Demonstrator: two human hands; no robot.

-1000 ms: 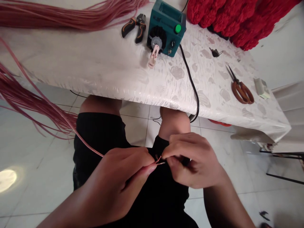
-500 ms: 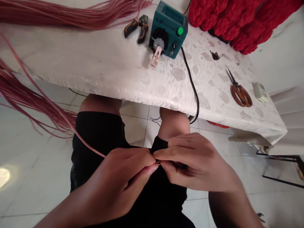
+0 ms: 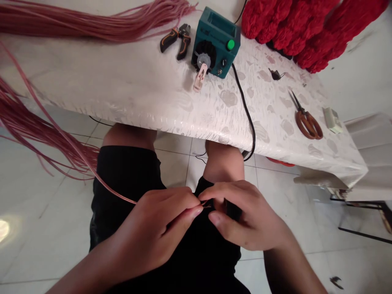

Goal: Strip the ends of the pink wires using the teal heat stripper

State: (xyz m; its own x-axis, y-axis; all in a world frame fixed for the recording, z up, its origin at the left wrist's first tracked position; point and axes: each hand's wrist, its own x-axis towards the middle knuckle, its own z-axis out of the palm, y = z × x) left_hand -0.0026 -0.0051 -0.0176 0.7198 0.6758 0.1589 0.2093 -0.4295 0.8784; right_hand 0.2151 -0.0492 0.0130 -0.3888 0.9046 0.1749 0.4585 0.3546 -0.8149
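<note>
Over my lap, my left hand [image 3: 159, 226] and my right hand [image 3: 241, 216] meet fingertip to fingertip. Both pinch the end of a thin pink wire [image 3: 113, 190] that runs up and left from my left fist toward a hanging bundle of pink wires [image 3: 33, 130]. The wire's tip is almost hidden between my fingers. I sit in black shorts [image 3: 128, 175] just below the table's edge.
The table [image 3: 128, 90] with a white patterned cloth carries a teal motor box [image 3: 216, 43] with a green button and black cord, orange-handled pliers [image 3: 177, 38], brown-handled scissors [image 3: 306, 120], a small white block [image 3: 330, 119], red yarn bundles [image 3: 300, 24] and more pink wires [image 3: 92, 18]. White tiled floor lies around.
My right fingers have shifted a little on the wire end, and the tip seen a second ago is now covered. The view has moved slightly.
</note>
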